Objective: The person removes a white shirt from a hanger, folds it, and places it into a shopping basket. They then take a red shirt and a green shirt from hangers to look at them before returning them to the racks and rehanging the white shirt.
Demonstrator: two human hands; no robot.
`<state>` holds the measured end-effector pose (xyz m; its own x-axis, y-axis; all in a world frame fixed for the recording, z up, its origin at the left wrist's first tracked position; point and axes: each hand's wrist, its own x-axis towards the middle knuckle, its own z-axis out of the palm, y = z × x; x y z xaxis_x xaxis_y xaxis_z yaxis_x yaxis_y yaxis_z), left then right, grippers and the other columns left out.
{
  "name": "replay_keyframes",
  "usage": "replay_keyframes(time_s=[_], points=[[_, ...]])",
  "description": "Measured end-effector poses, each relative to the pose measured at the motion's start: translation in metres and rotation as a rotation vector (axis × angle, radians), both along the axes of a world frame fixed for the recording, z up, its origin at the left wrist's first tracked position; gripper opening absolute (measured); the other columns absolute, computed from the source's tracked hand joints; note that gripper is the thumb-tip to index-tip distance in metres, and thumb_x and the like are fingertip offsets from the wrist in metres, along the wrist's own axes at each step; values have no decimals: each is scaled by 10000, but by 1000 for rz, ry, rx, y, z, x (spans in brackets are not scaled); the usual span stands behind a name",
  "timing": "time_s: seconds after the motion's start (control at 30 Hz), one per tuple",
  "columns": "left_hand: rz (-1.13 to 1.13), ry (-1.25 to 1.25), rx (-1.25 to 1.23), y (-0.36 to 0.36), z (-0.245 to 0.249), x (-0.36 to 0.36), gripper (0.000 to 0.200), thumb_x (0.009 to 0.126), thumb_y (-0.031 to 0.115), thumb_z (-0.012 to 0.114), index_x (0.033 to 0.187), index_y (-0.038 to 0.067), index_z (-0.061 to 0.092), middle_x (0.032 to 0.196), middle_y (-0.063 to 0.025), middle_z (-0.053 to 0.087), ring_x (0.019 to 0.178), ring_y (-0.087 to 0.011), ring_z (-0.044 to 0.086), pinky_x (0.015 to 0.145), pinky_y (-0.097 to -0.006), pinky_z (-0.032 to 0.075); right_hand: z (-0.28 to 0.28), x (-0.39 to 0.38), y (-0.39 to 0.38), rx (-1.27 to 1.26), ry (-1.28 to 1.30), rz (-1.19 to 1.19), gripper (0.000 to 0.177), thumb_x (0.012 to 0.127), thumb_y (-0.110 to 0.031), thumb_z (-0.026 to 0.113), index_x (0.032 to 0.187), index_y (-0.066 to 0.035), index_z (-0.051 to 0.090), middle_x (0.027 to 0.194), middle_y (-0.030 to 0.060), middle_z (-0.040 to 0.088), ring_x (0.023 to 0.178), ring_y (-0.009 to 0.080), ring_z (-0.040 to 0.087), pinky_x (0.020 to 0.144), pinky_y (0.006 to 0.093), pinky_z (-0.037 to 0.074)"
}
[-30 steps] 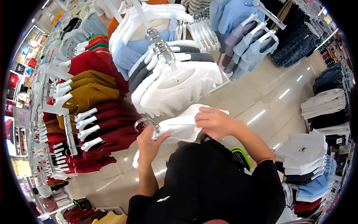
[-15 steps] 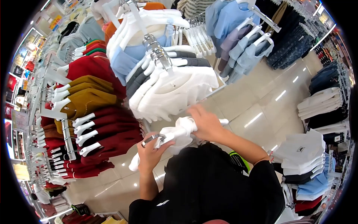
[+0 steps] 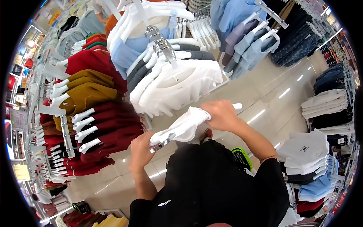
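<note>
Head view, looking down past my black top (image 3: 211,181). Both hands are up in front of my chest on one white garment (image 3: 181,126). It sits on a white hanger (image 3: 237,106), and one hanger tip pokes out past my right knuckles.

Left hand (image 3: 140,150): fingers curled closed round the lower end of the bundle, right at the metal hook (image 3: 163,143). The hook sticks out sideways, tilted.

Right hand (image 3: 223,115): fist-like, fingers pressed down over the bunched upper end of the cloth, pinching it against the hanger.

The garment runs diagonally between the two hands, low at left, high at right. It is off the rail, above the tiled floor (image 3: 272,94).

Just beyond it is a rail of white tops (image 3: 177,83) on white hangers, with grey and pale blue ones behind. To the left are dark red tops (image 3: 109,130) and mustard tops (image 3: 87,94) in rows. Far right are folded stacks (image 3: 306,151), white on top, well apart from my hands.
</note>
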<state>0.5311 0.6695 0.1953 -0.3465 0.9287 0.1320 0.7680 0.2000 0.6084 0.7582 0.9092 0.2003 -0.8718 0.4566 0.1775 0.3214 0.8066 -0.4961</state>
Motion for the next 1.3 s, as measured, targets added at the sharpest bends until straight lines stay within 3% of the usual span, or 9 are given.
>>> replay_keyframes(time_s=[0.17,0.27,0.47,0.57,0.67,0.87,1.07,1.17,1.3], points=[[70,10,136,-7,-5,-12,196,763,67,834,889,-7,703,765,-113,690,647,-226,648,644,-295,518,2,10,22,-49,14,-14,202,746,-193,759,928,-137,692,902,91,713,845,346,682,703,450,534],[41,21,209,-15,4,-20,245,694,20,757,923,29,672,763,-136,642,677,-343,645,583,-350,496,-11,30,46,-144,18,-47,245,768,-137,754,998,-103,678,946,131,711,907,385,668,769,461,524],[40,89,197,-17,26,-25,273,645,46,822,875,32,677,743,-129,644,647,-316,638,576,-347,489,-6,36,47,-216,58,-23,401,752,-46,781,1134,-45,658,1008,157,702,928,370,665,794,411,534],[24,117,196,-18,31,-22,264,654,43,820,879,31,684,735,-126,651,651,-313,648,570,-349,488,-4,31,44,-184,77,-25,400,736,-58,801,1109,-53,657,1024,146,699,924,364,663,793,411,534],[11,50,189,-17,37,-19,262,657,47,822,880,31,685,739,-127,656,648,-310,651,564,-345,488,14,25,34,-187,148,34,390,716,-117,842,1058,-72,661,994,132,691,902,352,663,770,411,534],[-104,81,183,-7,45,-14,274,660,74,838,893,43,698,745,-110,668,636,-295,656,557,-335,493,30,17,23,73,132,236,384,717,-270,870,966,-102,632,861,82,669,795,332,658,673,413,509],[-127,90,158,6,43,-4,280,684,124,855,917,59,714,771,-101,692,651,-290,668,563,-341,504,29,0,5,33,68,355,254,725,-100,767,901,-110,584,818,58,649,750,328,642,614,439,466],[-110,96,154,8,45,-5,288,684,125,856,926,57,717,791,-108,701,670,-291,681,577,-343,516,34,-3,8,-56,-24,357,301,711,-48,722,977,-112,596,903,73,663,828,334,653,652,433,488],[-63,60,132,-2,46,-12,297,677,121,860,932,55,722,830,-118,718,709,-299,702,609,-347,540,48,5,18,-212,-21,443,392,722,-16,696,1095,-74,592,1062,130,646,1000,367,630,819,449,494]])
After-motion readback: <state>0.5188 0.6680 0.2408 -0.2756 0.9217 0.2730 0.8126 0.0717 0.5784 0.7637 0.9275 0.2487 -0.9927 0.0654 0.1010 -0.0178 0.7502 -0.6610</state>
